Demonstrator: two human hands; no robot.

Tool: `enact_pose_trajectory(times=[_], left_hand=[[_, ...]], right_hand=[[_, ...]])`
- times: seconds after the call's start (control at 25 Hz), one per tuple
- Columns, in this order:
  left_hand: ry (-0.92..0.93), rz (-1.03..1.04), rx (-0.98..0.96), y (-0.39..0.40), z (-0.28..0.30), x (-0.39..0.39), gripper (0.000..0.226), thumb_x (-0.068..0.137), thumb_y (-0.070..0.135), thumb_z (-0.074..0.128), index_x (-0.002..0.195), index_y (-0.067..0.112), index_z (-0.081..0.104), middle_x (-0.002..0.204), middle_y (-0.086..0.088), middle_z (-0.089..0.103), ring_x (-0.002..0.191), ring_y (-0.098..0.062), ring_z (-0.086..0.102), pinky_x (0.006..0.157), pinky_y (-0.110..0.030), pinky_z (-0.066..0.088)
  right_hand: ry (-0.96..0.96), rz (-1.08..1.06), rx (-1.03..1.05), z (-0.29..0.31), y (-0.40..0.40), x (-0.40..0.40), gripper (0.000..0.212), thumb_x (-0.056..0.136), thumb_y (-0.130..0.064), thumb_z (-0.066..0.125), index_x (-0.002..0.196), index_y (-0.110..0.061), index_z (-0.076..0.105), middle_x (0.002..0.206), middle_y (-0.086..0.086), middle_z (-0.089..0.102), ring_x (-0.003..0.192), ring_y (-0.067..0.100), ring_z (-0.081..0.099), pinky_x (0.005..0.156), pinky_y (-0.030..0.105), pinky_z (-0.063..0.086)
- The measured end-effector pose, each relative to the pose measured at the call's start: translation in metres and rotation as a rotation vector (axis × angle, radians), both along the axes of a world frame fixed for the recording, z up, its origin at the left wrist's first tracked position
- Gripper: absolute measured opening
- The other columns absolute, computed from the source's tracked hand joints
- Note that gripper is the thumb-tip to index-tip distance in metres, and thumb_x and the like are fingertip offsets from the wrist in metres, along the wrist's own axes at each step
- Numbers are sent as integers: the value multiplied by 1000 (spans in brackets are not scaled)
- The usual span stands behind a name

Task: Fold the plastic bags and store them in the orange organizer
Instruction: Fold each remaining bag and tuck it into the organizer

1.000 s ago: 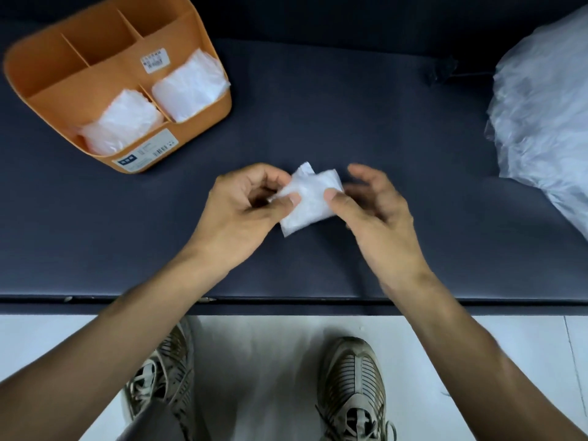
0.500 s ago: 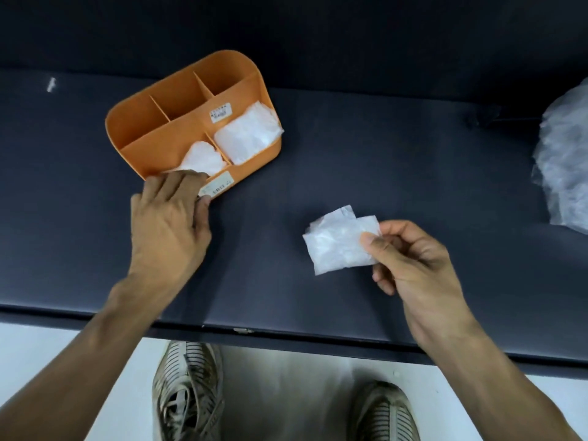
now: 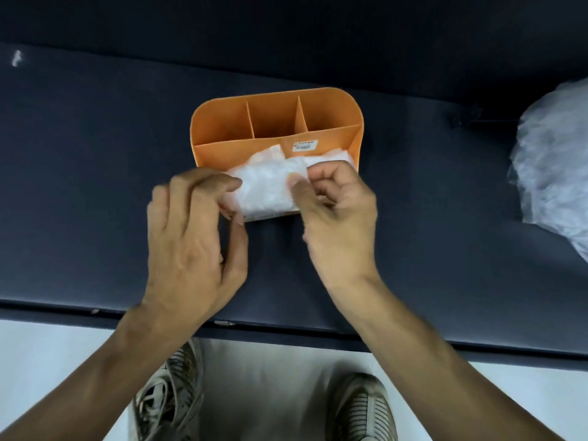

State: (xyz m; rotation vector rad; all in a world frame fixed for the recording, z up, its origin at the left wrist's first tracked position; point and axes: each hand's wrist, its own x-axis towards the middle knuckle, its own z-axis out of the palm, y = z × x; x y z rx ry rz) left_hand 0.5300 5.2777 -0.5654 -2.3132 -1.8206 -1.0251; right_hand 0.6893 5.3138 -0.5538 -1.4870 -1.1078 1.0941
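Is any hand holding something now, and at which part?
The right hand pinches the folded bag at its right edge. The left hand touches its left edge; a grip cannot be told.

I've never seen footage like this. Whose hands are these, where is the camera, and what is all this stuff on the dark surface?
There is no machine here: a person works with two bare hands, and the one camera sits on their head, looking forward and down. That is why you see forearms reaching in from the bottom and shoes on the floor below.

The dark surface holds an orange organizer, a tray split into compartments. The three at the back look empty; the front ones hold folded bags.

The right hand pinches a folded plastic bag between thumb and fingers, right at the organizer's front edge. The left hand touches the bag's other side with curled fingers. At the far right lies a loose heap of plastic, probably bags waiting to be folded.
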Motion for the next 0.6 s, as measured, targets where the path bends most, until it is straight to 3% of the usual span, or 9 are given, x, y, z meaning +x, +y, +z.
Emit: enact_pose_trajectory(times=[0.16, 0.28, 0.36, 0.44, 0.52, 0.6], left_hand=[[226, -88, -4, -2, -4, 1, 39, 88, 17, 60, 127, 8, 58, 131, -14, 60, 114, -33, 55, 88, -46, 34], [416, -86, -173, 3, -15, -1, 49, 93, 27, 53, 135, 2, 57, 136, -16, 60, 125, -31, 56, 105, -53, 32], [457, -71, -242, 7, -17, -2, 52, 94, 27, 48, 138, 1, 55, 137, -18, 60, 128, -32, 57, 111, -62, 28], [440, -80, -256, 9, -14, -1, 53, 92, 28, 45, 135, 0, 56, 133, -18, 63, 125, -33, 60, 110, -67, 28], [408, -86, -265, 13, -13, -2, 54, 89, 30, 45, 133, 0, 57, 129, -18, 66, 123, -33, 62, 107, -69, 33], [397, -86, -266, 14, -15, -4, 54, 89, 30, 44, 132, 1, 59, 126, -17, 67, 121, -33, 63, 104, -69, 38]], right_hand=[[-259, 78, -9, -9, 10, -15, 13, 95, -33, 69, 97, -22, 63, 76, -10, 69, 71, 7, 66, 70, 34, 56], [-477, 82, 161, 1, 8, -16, 25, 98, -37, 63, 117, -22, 59, 86, -12, 70, 71, 5, 66, 62, 31, 55], [-703, 107, 425, 3, 0, -15, 32, 97, -26, 60, 126, -15, 58, 109, -4, 68, 76, 12, 65, 53, 28, 51], [-951, 261, 539, -6, -9, -15, 42, 85, -12, 64, 126, -10, 62, 119, 5, 67, 77, 24, 66, 48, 31, 51], [-1117, 372, 453, -17, -13, -18, 60, 70, -8, 73, 129, -8, 62, 112, 10, 69, 67, 30, 66, 44, 31, 49], [-1178, 464, 309, -15, -9, -23, 76, 70, -12, 76, 142, -8, 51, 111, 11, 68, 65, 29, 67, 46, 29, 43]])
